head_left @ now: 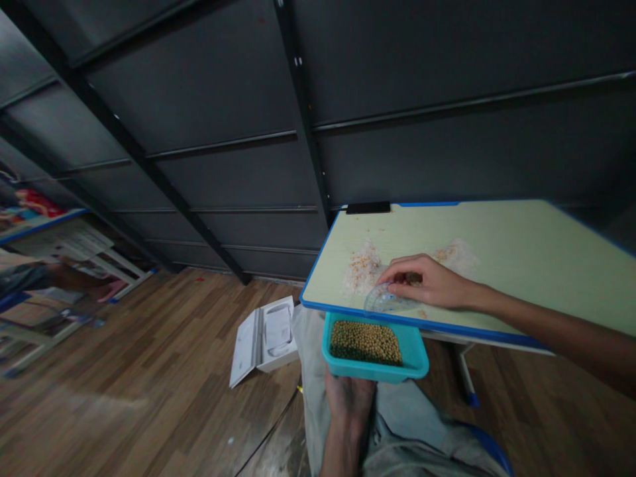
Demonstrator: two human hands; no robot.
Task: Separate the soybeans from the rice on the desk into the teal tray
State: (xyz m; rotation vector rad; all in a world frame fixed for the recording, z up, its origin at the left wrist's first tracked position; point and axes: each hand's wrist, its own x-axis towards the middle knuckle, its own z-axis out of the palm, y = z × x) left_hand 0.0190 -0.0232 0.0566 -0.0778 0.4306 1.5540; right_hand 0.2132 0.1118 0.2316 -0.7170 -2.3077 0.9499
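My left hand (pixel 350 401) is under a teal plastic tray (pixel 415 354) and holds it up just below the table's front edge; the fingers are hidden by the tray. Yellowish round beans, probably soybeans (pixel 368 341), fill much of it, with a darker green patch along the left and front. Over the table edge, my right hand (pixel 427 281) has its fingers curled around the rim of a clear plastic dish (pixel 387 301). Something brownish shows beneath the curled fingers. A pile of white grains mixed with yellow beans (pixel 365 265) lies just left of this hand.
Another pale pile (pixel 457 257) lies behind my right wrist on the blue-edged table (pixel 521 245). A black phone-like slab (pixel 368 208) is at the back edge. On the floor are an opened white box (pixel 278 331) and a cable (pixel 268 434). Another person's leg (pixel 64 278) shows at far left.
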